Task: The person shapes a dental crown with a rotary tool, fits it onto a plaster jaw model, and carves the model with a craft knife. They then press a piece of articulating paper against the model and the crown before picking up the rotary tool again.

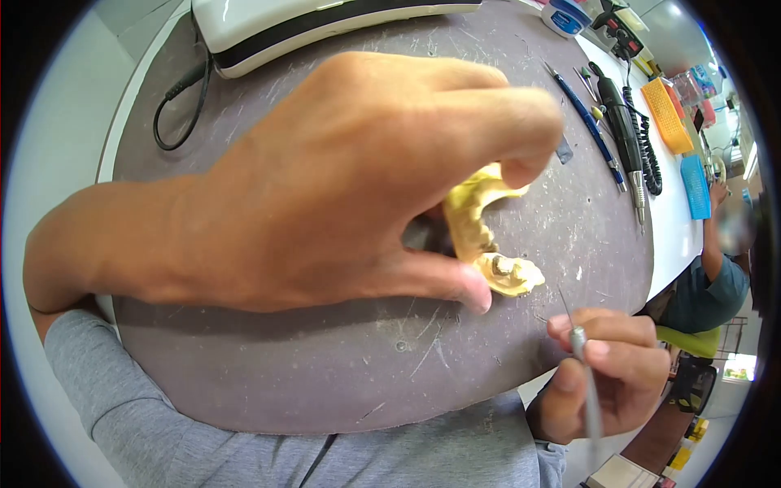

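Observation:
My left hand [358, 171] reaches across from the left, its thumb and fingers closed around a yellow plaster dental cast [468, 220]. The cast is arch-shaped, and its far end lies partly under my fingers. A greyish tooth shape [503, 267] shows on the near end, beside my thumb tip. Lower right, my right hand [610, 366] pinches a thin metal dental probe [579, 342] like a pen. The fine tip points up toward the cast, apart from it; the handle's lower end is blurred.
The scratched grey-brown work mat [325, 358] lies beneath. A white device [325, 32] with a cable [195, 106] stands at the back. To the right are a blue pen-like tool [590, 126], a black handpiece [622, 130], and yellow [667, 114] and blue baskets [695, 187]. Another person [708, 285] sits beyond.

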{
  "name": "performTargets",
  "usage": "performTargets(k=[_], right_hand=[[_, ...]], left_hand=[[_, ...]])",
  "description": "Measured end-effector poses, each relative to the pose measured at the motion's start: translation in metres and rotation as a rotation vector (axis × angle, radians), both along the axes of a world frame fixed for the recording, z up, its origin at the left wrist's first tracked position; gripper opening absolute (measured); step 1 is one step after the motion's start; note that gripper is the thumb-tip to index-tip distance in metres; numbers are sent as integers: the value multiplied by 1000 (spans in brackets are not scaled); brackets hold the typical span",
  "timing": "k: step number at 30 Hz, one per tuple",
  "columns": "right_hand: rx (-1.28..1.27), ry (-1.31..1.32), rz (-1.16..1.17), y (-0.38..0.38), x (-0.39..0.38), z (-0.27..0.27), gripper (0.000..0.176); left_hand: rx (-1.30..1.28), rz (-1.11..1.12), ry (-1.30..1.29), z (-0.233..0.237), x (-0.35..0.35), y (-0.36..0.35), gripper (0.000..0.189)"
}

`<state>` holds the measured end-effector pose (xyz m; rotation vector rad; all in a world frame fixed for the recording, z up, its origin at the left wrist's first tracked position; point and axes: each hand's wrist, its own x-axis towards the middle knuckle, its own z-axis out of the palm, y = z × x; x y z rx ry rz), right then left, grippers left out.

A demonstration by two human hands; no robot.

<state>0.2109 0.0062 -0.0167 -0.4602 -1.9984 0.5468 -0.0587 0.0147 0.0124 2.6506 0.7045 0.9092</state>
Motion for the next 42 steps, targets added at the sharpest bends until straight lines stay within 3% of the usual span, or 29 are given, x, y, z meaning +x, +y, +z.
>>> performTargets(k=[2, 4, 6, 14, 35, 37, 42], right_hand=[[23, -72, 7, -2, -4, -1, 24], [31, -63, -49, -3, -10, -3, 24], [62, -113, 39, -1, -12, -4, 20], [52, -132, 27, -2, -10, -8, 16], [139, -157, -61, -4, -14, -11, 20], [132, -101, -138, -5, -17, -12, 33], [157, -110, -152, -7, -17, -10, 35]], left_hand=[[39, 298, -45, -12, 7, -9, 54], [59, 310, -53, -12, 11, -11, 50], [103, 343, -39, -11, 14, -12, 50], [235, 309, -56, -19, 14, -11, 51], [225, 184, -43, -19, 13, -6, 49], [216, 187, -49, -18, 14, -5, 48], [198, 198, -53, -17, 13, -5, 47]])
